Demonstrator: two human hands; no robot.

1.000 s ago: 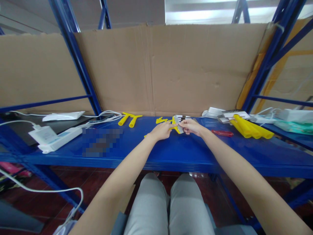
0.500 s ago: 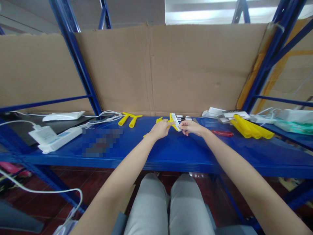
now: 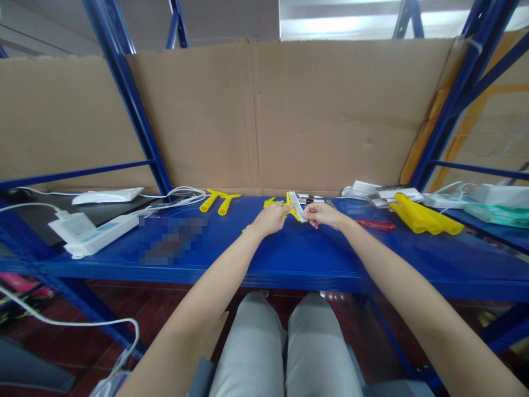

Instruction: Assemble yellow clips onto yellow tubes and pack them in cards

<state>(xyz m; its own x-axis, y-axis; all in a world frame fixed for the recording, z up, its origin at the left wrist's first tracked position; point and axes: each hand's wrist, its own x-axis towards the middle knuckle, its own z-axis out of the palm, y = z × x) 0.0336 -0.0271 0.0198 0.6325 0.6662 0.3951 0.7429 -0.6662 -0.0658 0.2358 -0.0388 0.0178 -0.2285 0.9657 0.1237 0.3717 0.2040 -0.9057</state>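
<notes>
My left hand [image 3: 271,218] is closed around a yellow T-shaped scraper [image 3: 289,198], most of its handle hidden under the palm. Along the scraper's wide head lies a flat whitish strip [image 3: 297,206], tilted with its near end to the right. Fingers of my right hand [image 3: 320,214] pinch that near end, while a left finger reaches to the strip's other side. Just behind the left hand are small yellow pieces [image 3: 270,202], partly covered. Beyond the right hand lie black-and-white items [image 3: 309,199], too small to name.
Two yellow T-shaped handles [image 3: 224,204] lie at back left, near white cables and a power strip [image 3: 103,234]. To the right are a red screwdriver-like tool [image 3: 376,225], several yellow handles [image 3: 424,216] and white packets [image 3: 361,189]. Cardboard [image 3: 330,116] stands behind the blue shelf [image 3: 314,259].
</notes>
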